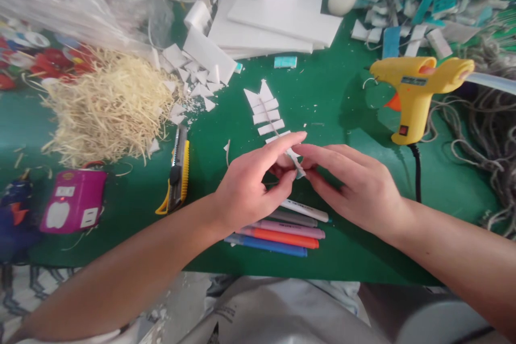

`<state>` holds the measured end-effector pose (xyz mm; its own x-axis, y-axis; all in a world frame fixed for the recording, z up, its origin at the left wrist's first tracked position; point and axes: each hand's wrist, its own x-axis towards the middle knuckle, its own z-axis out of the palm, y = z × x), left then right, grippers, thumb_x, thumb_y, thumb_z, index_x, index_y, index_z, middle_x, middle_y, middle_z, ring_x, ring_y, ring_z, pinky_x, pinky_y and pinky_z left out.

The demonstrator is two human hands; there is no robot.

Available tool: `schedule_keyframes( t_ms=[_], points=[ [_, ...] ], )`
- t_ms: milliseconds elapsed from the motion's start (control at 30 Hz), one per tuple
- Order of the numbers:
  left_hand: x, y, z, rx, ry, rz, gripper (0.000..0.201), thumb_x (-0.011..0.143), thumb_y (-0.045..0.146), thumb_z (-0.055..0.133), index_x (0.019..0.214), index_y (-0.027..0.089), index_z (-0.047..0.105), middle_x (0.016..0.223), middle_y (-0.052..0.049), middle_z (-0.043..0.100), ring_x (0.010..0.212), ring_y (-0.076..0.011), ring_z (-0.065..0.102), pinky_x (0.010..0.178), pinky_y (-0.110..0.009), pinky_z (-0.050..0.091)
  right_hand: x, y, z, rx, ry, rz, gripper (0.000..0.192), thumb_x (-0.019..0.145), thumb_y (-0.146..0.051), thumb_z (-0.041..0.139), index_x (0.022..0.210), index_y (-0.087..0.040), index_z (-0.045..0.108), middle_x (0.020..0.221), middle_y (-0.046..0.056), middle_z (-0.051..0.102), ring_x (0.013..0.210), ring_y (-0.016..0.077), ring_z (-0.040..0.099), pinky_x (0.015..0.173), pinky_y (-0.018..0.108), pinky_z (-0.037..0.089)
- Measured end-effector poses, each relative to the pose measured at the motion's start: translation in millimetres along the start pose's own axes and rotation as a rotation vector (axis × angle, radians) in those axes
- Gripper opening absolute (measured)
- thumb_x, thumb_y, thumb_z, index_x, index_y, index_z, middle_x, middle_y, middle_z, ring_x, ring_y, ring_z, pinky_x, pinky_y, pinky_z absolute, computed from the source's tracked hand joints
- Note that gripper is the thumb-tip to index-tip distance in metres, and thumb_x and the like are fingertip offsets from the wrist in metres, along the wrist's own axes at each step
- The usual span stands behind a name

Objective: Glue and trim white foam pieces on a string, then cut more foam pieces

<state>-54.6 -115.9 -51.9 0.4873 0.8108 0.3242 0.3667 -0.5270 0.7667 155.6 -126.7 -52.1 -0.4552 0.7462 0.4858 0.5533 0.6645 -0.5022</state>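
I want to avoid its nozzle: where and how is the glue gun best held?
Take the glue gun by its handle, probably from the near right: the handle extends toward the near side, while the nozzle points left, away from that grip. The trigger also juts out on the left.

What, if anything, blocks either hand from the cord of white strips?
Nothing visible: the left hand and right hand both touch the near end of the cord of white strips. The markers lie apart from it.

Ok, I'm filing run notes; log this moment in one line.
left hand: holding end of fishbone-shaped craft; right hand: at same end; hot glue gun: beyond right hand; utility knife: beside left forearm
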Motion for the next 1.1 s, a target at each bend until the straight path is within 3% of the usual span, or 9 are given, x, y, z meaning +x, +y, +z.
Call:
schedule_keyframes(
  t_ms=[333, 467, 567, 833, 967, 1100],
  points=[
    [-4.6, 1.9, 1.0, 0.025, -0.010, -0.060, 0.065, 0.092, 0.018, 0.072, 0.152, 0.020, 0.046, 0.079, 0.005, 0.068, 0.069, -0.0099, 0.064, 0.074, -0.020, 0.060, 1.8, -2.3, -1.8, 0.022, 0.011, 0.051, 0.053, 0.096, -0.005, 0.058, 0.143, -0.031, 0.061, 0.093, -0.004, 0.081, 0.085, 0.0126, 0.078, 0.083, 0.026, 0.066],
    [-4.8, 3.5, 0.9, 0.041, 0.016, -0.116, 0.054, 0.091, 0.017, 0.073, 0.141, 0.019, 0.053, 0.081, 0.005, 0.070, 0.059, -0.0067, 0.059, 0.064, -0.017, 0.055, 0.7, -2.9, -1.3, 0.033, 0.016, 0.070, 0.049, 0.096, -0.006, 0.059, 0.139, -0.027, 0.061, 0.094, -0.002, 0.081, 0.082, 0.0124, 0.077, 0.081, 0.024, 0.065],
    [-4.6, 4.0, 0.9, 0.042, 0.025, -0.127, 0.048, 0.089, 0.016, 0.074, 0.134, 0.020, 0.056, 0.085, 0.004, 0.075, 0.063, -0.0078, 0.064, 0.068, -0.019, 0.057, 0.0, -3.7, -0.7, 0.072, 0.011, 0.112, 0.058, 0.094, -0.005, 0.058, 0.147, -0.028, 0.055, 0.092, -0.003, 0.080, 0.081, 0.0128, 0.076, 0.080, 0.024, 0.065],
    [-2.4, -1.7, 2.1, 0.210, 0.023, 0.059, 0.010, 0.096, 0.019, 0.069, 0.105, 0.021, 0.065, 0.085, 0.003, 0.077, 0.065, -0.0109, 0.068, 0.071, -0.026, 0.056, 0.3, -3.7, -2.7, 0.104, -0.004, 0.102, 0.065, 0.095, -0.004, 0.056, 0.153, -0.031, 0.049, 0.098, -0.002, 0.082, 0.086, 0.0138, 0.077, 0.085, 0.026, 0.066],
    [-1.2, -2.3, 1.5, 0.192, 0.028, 0.057, 0.011, 0.094, 0.014, 0.069, 0.105, 0.018, 0.068, 0.083, 0.002, 0.076, 0.066, -0.0099, 0.068, 0.069, -0.024, 0.054, 0.5, -2.8, -4.7, 0.128, 0.027, 0.134, 0.063, 0.094, -0.003, 0.057, 0.151, -0.029, 0.051, 0.092, -0.002, 0.078, 0.084, 0.0143, 0.075, 0.085, 0.028, 0.065],
    [-1.5, -2.9, 0.7, 0.191, 0.039, 0.046, 0.014, 0.092, 0.012, 0.072, 0.106, 0.015, 0.070, 0.083, 0.002, 0.076, 0.068, -0.0094, 0.069, 0.073, -0.022, 0.054, -1.3, -3.4, -6.9, 0.236, 0.191, 0.174, 0.060, 0.093, -0.005, 0.061, 0.146, -0.033, 0.057, 0.092, -0.001, 0.074, 0.082, 0.0154, 0.071, 0.085, 0.031, 0.065]
  ],
)
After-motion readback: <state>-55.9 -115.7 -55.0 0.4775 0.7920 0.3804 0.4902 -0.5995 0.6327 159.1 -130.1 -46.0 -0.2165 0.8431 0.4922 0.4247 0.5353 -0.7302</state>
